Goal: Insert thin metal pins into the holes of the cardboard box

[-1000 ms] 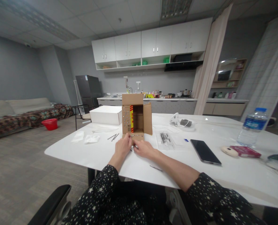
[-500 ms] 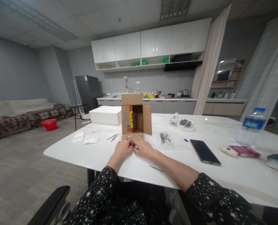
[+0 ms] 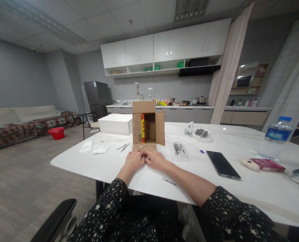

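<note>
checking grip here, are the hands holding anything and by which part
Cannot be told: left hand and right hand meet at the cardboard box front flap, fingertips hidden.

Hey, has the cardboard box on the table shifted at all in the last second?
No. The cardboard box keeps its place beside the white box and just behind the hands; the slight shift in the picture is the camera's.
</note>
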The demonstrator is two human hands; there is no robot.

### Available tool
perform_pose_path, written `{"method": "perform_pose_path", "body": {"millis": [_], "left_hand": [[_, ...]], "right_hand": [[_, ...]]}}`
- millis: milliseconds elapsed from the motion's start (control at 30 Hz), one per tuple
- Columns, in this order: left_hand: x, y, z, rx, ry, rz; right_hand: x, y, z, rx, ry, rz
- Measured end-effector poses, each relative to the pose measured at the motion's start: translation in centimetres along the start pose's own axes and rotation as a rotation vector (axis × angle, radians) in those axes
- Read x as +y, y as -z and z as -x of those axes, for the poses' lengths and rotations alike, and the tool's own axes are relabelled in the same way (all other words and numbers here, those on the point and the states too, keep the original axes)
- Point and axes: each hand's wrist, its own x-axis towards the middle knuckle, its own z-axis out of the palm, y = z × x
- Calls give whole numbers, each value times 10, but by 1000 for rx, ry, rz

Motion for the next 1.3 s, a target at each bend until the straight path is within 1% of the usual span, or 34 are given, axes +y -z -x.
{"method": "perform_pose_path", "body": {"millis": [200,367,533,633,800,900,1033,1133,1300], "left_hand": [[2,4,0,25,3,-21],[2,5,-1,14,94,-36],[-1,4,-3,66,124,51],[-6,2,-5,132,116,162],[-14,-4,-8,328,99,401],[-17,-6,-11,412,140,485],[-20,-5,-14,511,210,514],[-23,-5,-16,554,245,522],[-26,-7,-17,562,243,548]], "right_hand": [[2,-3,-4,30,-37,-36],[2,-5,-7,55,-92,-57],[1,-3,-6,56,-102,-61],[1,-3,-6,53,-98,-67],[1,-3,-6,64,-93,-60],[-1,-2,-5,71,-99,-50],[-2,0,-4,60,-108,-41],[0,-2,-4,67,-92,-55],[2,-4,-5,69,-74,-64]]}}
